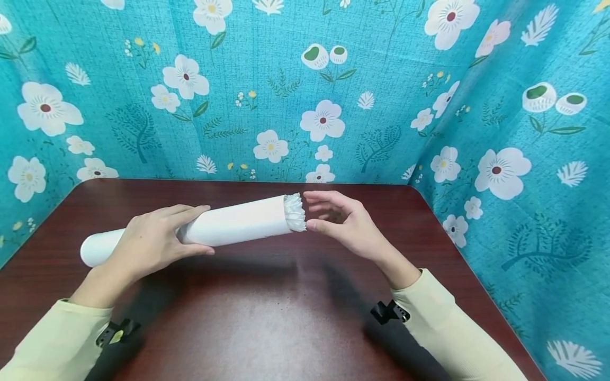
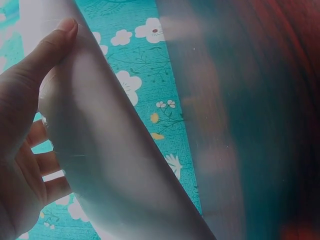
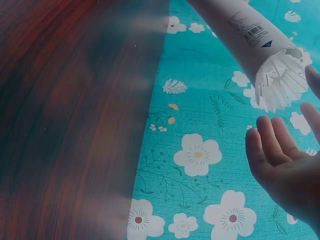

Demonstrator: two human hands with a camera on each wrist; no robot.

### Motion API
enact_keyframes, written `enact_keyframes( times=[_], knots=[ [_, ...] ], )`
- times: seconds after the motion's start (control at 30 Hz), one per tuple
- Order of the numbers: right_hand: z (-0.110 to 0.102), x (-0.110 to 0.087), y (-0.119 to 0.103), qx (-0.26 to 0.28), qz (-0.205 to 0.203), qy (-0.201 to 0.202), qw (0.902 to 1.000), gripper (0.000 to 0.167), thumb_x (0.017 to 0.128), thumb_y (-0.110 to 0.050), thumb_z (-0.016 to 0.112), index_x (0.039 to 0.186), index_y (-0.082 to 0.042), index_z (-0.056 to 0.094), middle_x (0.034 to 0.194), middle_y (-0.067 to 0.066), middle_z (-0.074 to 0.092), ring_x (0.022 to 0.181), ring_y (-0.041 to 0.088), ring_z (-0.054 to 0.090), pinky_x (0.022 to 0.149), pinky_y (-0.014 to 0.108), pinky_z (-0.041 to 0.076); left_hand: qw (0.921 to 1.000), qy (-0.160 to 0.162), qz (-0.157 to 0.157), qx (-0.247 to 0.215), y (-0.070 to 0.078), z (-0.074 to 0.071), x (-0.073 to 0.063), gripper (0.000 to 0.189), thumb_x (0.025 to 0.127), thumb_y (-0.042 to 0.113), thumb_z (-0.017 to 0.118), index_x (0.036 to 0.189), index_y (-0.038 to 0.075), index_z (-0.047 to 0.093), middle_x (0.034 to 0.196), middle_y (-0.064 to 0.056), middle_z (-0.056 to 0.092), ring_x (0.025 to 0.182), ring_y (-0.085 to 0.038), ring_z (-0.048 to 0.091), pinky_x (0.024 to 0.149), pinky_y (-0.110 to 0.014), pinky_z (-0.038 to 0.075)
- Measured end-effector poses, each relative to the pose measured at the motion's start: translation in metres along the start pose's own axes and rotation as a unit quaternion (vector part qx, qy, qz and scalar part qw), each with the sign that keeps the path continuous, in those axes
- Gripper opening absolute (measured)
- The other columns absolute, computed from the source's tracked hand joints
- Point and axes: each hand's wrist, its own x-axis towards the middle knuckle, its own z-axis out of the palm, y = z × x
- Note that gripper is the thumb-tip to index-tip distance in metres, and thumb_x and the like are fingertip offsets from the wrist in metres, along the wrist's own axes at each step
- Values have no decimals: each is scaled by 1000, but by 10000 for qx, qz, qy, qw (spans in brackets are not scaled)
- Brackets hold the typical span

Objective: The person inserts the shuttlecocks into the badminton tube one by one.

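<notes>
A long white tube [image 1: 243,221] is held above the table, sloping up to the right. My left hand [image 1: 154,238] grips it near its middle, thumb on the near side. In the left wrist view, that thumb lies along the white tube [image 2: 115,140] and the other fingers go behind it. Pleated white material [image 1: 294,212] sticks out of the tube's right end; what it belongs to is hidden inside. My right hand [image 1: 345,225] is beside this end, fingers loosely bent and holding nothing. Small print and a barcode [image 3: 254,32] mark the tube in the right wrist view.
The dark reddish-brown table [image 1: 276,328] lies beneath both hands. Behind it and along the right side hangs a turquoise flowered curtain [image 1: 267,106]. Black straps with small devices [image 1: 391,312] sit on both sleeves.
</notes>
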Motion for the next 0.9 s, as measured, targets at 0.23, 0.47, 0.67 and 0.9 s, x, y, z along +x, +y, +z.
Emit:
enact_keyframes(
  times=[0.23,0.47,0.67,0.9],
  knots=[
    [1,0,1,-113,-44,-336,9994,58,88,-6,78,142,-17,59,136,-2,61,113,20,65,90,48,53,10000,-80,-1,5,0,2,-1,86,62,59,90,135,20,66,117,-7,71,98,-27,68,70,-52,55],
    [1,0,1,-176,-47,-320,9993,56,88,-8,78,140,-18,61,134,-2,61,111,19,66,87,46,55,9999,-63,72,67,1,1,0,86,63,60,89,135,20,66,117,-8,71,98,-28,69,69,-52,55],
    [3,0,0,-107,-114,-328,9993,55,89,-6,77,140,-17,61,133,-1,61,110,21,67,86,45,56,9999,-94,23,111,2,1,0,87,61,57,92,135,20,66,117,-7,71,98,-27,69,70,-51,56],
    [8,0,2,-46,-153,-343,9993,54,88,-5,77,139,-16,62,132,1,62,108,24,67,86,39,56,9999,-101,113,77,4,1,1,86,61,56,92,134,18,66,116,-9,71,98,-29,69,70,-53,56]
  ],
)
